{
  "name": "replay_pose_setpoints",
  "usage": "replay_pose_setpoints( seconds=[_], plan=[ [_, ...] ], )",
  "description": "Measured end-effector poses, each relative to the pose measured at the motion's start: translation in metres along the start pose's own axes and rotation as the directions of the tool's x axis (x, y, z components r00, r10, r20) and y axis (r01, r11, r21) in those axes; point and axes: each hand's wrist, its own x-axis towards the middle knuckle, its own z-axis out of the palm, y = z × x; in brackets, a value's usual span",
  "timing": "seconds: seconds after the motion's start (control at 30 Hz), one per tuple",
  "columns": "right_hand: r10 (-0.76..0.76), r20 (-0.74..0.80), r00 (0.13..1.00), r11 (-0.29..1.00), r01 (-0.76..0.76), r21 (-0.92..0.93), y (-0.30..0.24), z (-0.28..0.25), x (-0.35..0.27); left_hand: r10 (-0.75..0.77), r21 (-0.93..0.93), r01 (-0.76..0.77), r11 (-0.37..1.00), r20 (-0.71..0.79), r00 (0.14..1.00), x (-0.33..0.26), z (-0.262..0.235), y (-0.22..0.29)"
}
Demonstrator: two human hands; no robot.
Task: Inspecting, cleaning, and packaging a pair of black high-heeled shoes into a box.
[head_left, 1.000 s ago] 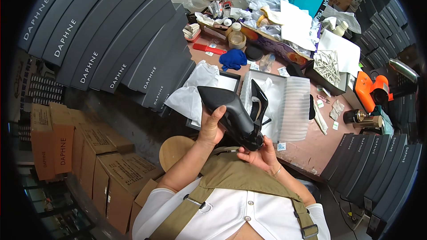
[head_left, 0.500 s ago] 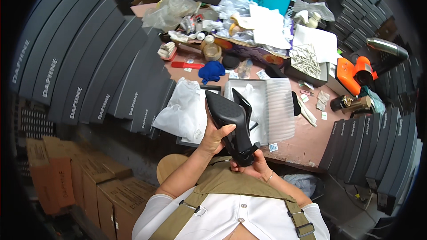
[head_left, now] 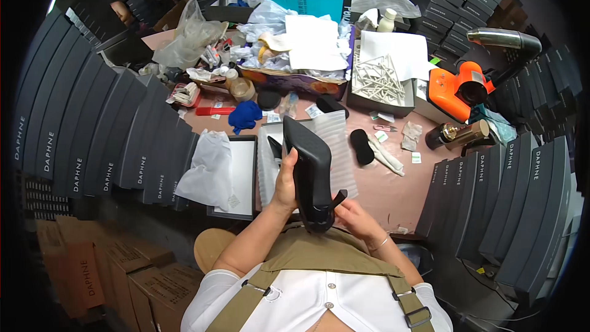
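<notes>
A black pointed high-heeled shoe (head_left: pixel 312 166) is held over the near edge of the bench, toe pointing away from me. My left hand (head_left: pixel 284 183) is closed around its left side, thumb up along it. At the rear end of the shoe, my right hand (head_left: pixel 358 220) has its fingers bent against the slim heel; the fingertips are partly hidden. Beneath the held shoe lies an opened shoebox with a ribbed white foam sheet (head_left: pixel 337 154). Part of a second black shoe (head_left: pixel 275 147) shows there, left of the held one.
White tissue (head_left: pixel 209 163) lies over a grey box part (head_left: pixel 244 175). Grey shoeboxes are stacked left (head_left: pixel 132 141) and right (head_left: pixel 507 190). Farther back are a blue cloth (head_left: pixel 245 117), a box of white sticks (head_left: pixel 384 110), an orange tool (head_left: pixel 452 95) and a black brush-like piece (head_left: pixel 362 147).
The shoe has rolled from sole-up toward its side, its heel now pointing right. My right hand has shifted slightly right along with the heel. The whole view has turned right.
</notes>
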Motion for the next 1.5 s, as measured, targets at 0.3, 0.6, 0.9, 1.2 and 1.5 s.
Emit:
replay_pose_setpoints(
  seconds=[0.3,0.6,0.9,1.2,1.5],
  plan=[
    [-0.429,-0.051,0.902,0.772,0.337,-0.539,-0.093,-0.008,0.002,-0.052,0.094,0.054,0.994,-0.025,0.998,0.005,0.045,-0.023],
    [-0.396,-0.101,0.913,0.819,0.301,-0.488,-0.08,-0.015,0.019,-0.071,0.31,0.099,0.945,-0.102,0.992,0.008,0.039,-0.022],
    [-0.477,-0.151,0.866,0.664,0.243,-0.707,-0.089,-0.006,0.02,0.018,0.487,0.001,0.873,-0.033,0.999,0.017,0.03,-0.027],
    [-0.465,-0.109,0.878,0.679,0.276,-0.68,-0.094,-0.011,0.019,-0.011,0.442,0.03,0.896,-0.046,0.999,0.017,0.033,-0.026],
    [-0.503,-0.112,0.857,0.591,0.247,-0.768,-0.093,-0.01,0.018,-0.006,0.465,0.019,0.885,-0.029,1.0,0.015,0.039,-0.026]
  ],
)
